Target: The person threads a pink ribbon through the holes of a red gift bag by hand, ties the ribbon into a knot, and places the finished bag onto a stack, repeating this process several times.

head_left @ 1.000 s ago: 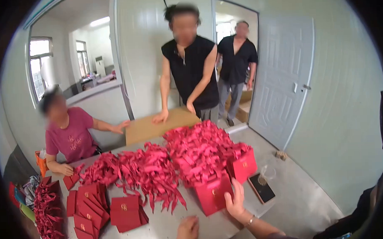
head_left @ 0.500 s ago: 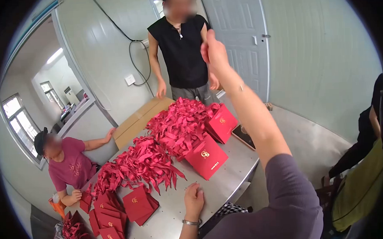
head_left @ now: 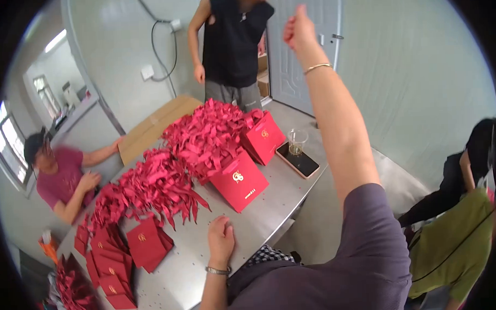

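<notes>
My left hand (head_left: pixel 221 240) rests on the metal table (head_left: pixel 189 266) with its fingers curled, a watch (head_left: pixel 218 271) at the wrist. I see nothing in it. Just beyond stands a red gift bag (head_left: pixel 239 182) with a gold logo. My right hand (head_left: pixel 300 33) is raised high in front of the grey door, away from the table. One digit points up and the other fingers are folded, with nothing held. A bracelet (head_left: pixel 318 68) circles that wrist. A heap of red ribbon handles (head_left: pixel 209 132) lies along the table, beside flat red bags (head_left: pixel 147 240).
A phone (head_left: pixel 298 160) and a clear plastic cup (head_left: pixel 297 139) sit near the table's right edge. A cardboard sheet (head_left: pixel 154 128) lies at the back. One person (head_left: pixel 236 51) stands across the table; another (head_left: pixel 63 183) sits left. More people (head_left: pixel 453 246) are at right.
My view has shifted, so the table sits further left and higher. My right hand has moved right and up in view. The standing person has turned and leans; the seated person's hand has lifted.
</notes>
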`<action>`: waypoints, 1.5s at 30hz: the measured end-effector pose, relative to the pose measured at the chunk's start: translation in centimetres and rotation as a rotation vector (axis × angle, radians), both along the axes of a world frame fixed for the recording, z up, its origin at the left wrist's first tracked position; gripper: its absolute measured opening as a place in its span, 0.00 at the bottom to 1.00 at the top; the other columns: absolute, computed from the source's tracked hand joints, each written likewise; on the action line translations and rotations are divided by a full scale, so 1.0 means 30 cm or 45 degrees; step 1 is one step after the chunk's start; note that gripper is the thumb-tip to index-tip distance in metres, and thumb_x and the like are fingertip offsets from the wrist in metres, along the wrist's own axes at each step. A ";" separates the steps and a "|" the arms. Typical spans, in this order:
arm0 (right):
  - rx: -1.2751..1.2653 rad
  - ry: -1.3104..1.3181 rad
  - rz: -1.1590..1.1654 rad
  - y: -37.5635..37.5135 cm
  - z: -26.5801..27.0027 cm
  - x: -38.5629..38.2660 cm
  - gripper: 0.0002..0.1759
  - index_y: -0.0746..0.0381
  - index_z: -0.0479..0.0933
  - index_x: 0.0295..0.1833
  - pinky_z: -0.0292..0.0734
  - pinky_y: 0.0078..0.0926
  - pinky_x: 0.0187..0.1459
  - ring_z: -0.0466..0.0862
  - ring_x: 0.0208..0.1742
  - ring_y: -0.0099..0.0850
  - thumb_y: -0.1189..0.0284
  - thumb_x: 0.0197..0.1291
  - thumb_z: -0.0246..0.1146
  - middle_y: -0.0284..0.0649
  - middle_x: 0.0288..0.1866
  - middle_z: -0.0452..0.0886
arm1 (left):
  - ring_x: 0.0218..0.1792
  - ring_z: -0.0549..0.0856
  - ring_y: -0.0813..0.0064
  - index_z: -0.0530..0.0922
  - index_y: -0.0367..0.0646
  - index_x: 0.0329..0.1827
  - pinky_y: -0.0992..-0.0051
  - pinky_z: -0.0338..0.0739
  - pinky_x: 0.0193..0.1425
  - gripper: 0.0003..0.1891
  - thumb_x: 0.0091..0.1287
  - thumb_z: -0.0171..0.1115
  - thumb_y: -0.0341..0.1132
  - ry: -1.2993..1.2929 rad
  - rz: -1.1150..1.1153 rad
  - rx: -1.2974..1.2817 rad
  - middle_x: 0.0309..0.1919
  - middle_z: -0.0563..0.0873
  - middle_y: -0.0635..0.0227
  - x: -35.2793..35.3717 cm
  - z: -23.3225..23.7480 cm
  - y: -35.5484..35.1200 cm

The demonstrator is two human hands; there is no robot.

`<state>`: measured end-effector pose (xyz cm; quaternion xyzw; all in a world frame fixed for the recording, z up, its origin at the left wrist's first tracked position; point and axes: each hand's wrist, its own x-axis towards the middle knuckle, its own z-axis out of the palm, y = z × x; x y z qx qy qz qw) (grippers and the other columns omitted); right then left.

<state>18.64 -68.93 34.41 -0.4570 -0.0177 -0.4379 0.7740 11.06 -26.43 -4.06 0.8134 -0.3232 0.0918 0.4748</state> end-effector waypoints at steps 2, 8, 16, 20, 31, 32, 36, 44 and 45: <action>0.053 0.017 -0.101 -0.086 -0.026 0.019 0.29 0.53 0.62 0.22 0.54 0.22 0.17 0.59 0.15 0.21 0.44 0.68 0.55 0.27 0.15 0.58 | 0.53 0.81 0.50 0.80 0.37 0.47 0.60 0.75 0.61 0.13 0.58 0.61 0.23 -0.093 -0.015 0.017 0.51 0.83 0.49 0.006 -0.017 -0.021; -0.286 -0.185 0.976 0.003 -0.111 -0.024 0.25 0.57 0.59 0.22 0.59 0.27 0.31 0.59 0.22 0.26 0.60 0.75 0.44 0.32 0.17 0.56 | 0.51 0.81 0.48 0.79 0.37 0.47 0.59 0.77 0.55 0.12 0.60 0.58 0.24 -0.030 0.039 -0.053 0.49 0.82 0.50 -0.015 -0.010 -0.021; -0.986 0.597 1.098 0.958 -0.961 -0.107 0.06 0.63 0.79 0.47 0.77 0.19 0.46 0.81 0.42 0.21 0.77 0.66 0.62 0.32 0.40 0.82 | 0.54 0.79 0.48 0.78 0.38 0.50 0.57 0.74 0.60 0.15 0.59 0.61 0.25 -0.323 0.668 0.124 0.50 0.82 0.52 -0.078 0.143 0.384; -1.092 0.657 1.221 1.269 -1.204 -0.046 0.17 0.67 0.76 0.57 0.76 0.24 0.50 0.81 0.48 0.26 0.72 0.65 0.62 0.39 0.49 0.82 | 0.58 0.75 0.43 0.75 0.31 0.57 0.55 0.69 0.65 0.22 0.63 0.64 0.36 -0.129 1.365 0.220 0.57 0.77 0.41 0.087 0.117 0.639; -1.648 0.767 0.631 1.550 -1.205 0.080 0.24 0.68 0.73 0.58 0.75 0.44 0.53 0.82 0.51 0.50 0.67 0.58 0.65 0.56 0.50 0.81 | 0.47 0.83 0.50 0.78 0.32 0.50 0.61 0.77 0.53 0.19 0.59 0.68 0.34 0.339 1.365 -0.162 0.44 0.84 0.47 0.130 0.079 0.732; -1.447 0.718 0.708 1.534 -1.221 0.086 0.27 0.67 0.72 0.60 0.74 0.47 0.55 0.80 0.54 0.52 0.69 0.55 0.66 0.56 0.52 0.80 | 0.47 0.83 0.50 0.78 0.32 0.50 0.61 0.77 0.51 0.18 0.58 0.69 0.32 0.333 1.303 -0.269 0.43 0.84 0.47 0.122 0.077 0.728; -1.618 0.582 0.597 1.469 -1.175 -0.036 0.34 0.67 0.66 0.68 0.74 0.45 0.55 0.80 0.53 0.53 0.72 0.55 0.65 0.58 0.51 0.80 | 0.46 0.80 0.49 0.77 0.32 0.44 0.59 0.76 0.51 0.13 0.59 0.67 0.28 -0.002 1.263 0.127 0.48 0.81 0.47 -0.042 0.088 0.697; -1.602 0.478 0.490 1.363 -1.144 0.083 0.22 0.68 0.74 0.59 0.77 0.41 0.49 0.81 0.48 0.51 0.71 0.61 0.62 0.53 0.47 0.82 | 0.47 0.79 0.52 0.78 0.36 0.38 0.59 0.74 0.52 0.13 0.55 0.71 0.30 -0.067 1.195 0.365 0.47 0.82 0.50 -0.217 0.105 0.685; -1.753 0.334 0.414 1.375 -1.145 0.159 0.21 0.67 0.75 0.58 0.77 0.43 0.48 0.82 0.47 0.51 0.72 0.60 0.63 0.52 0.45 0.83 | 0.47 0.79 0.52 0.78 0.36 0.38 0.59 0.74 0.52 0.13 0.55 0.71 0.30 -0.113 1.206 0.344 0.47 0.82 0.51 -0.194 0.126 0.688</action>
